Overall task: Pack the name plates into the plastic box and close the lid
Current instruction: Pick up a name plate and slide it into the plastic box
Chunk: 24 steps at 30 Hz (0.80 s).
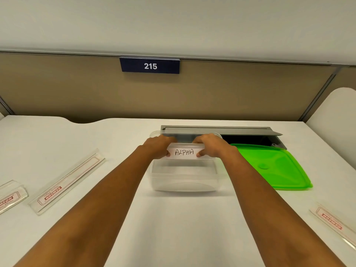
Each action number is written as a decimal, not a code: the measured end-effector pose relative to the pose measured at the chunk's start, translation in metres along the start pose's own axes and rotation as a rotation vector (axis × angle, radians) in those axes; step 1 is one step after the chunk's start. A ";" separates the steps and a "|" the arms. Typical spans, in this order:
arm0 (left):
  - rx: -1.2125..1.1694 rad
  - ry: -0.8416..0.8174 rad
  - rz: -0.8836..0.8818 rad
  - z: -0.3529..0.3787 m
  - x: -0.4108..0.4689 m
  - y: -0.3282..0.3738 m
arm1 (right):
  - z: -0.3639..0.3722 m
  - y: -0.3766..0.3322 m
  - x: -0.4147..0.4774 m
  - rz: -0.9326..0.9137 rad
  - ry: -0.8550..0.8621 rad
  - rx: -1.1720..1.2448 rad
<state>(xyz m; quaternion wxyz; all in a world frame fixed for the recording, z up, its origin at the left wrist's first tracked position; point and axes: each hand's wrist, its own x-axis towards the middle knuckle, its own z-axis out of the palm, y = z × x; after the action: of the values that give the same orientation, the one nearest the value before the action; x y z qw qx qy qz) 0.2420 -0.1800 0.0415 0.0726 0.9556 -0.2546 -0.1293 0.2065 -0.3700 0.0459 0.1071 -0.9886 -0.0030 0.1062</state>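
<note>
At the far left edge of the white desk [173, 218], a short clear name plate [11, 197] is cut off by the frame, its red-bordered label reading partly "…MSON" upside down. Just to its right, apart from it, a long clear name plate [67, 182] lies diagonally, its label reading "GEMSON" upside down with a smaller line that is too blurred to make out. Between these and the box the desk surface is bare, and a wide bare stretch also runs along the near edge between the two forearms. On the beige partition [77, 89] behind the desk hangs a dark blue sign [149, 66] reading "215". At centre stands the clear plastic box [185, 180], open at the top. The left hand [157, 146] and the right hand [212, 145] each pinch one end of a name plate with a white card [184, 152] handwritten "ALPHA", thumbs on the front and fingers curled behind, holding it level over the box's open mouth. Behind the box a grey cable hatch [221, 130] in the desk stands open, dark inside. The green lid [269, 166] lies flat just to the right of the box, its far edge overlapping the hatch. Near the right edge, well apart from the lid, another long clear name plate [333, 224] lies diagonally, labelled "GEMSON" and running out of the frame.
</note>
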 end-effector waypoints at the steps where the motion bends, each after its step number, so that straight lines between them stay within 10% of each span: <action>1: 0.019 -0.005 0.001 0.002 0.000 0.001 | 0.002 0.000 0.001 0.006 -0.008 0.000; 24: 0.100 0.031 0.013 0.028 0.002 0.004 | 0.030 -0.003 0.004 0.015 -0.045 -0.085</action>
<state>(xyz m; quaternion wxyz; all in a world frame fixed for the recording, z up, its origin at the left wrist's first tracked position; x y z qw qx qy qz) 0.2335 -0.1868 0.0149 0.0296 0.9583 -0.2657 -0.1010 0.2040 -0.3603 0.0170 0.0642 -0.9896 -0.0026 0.1287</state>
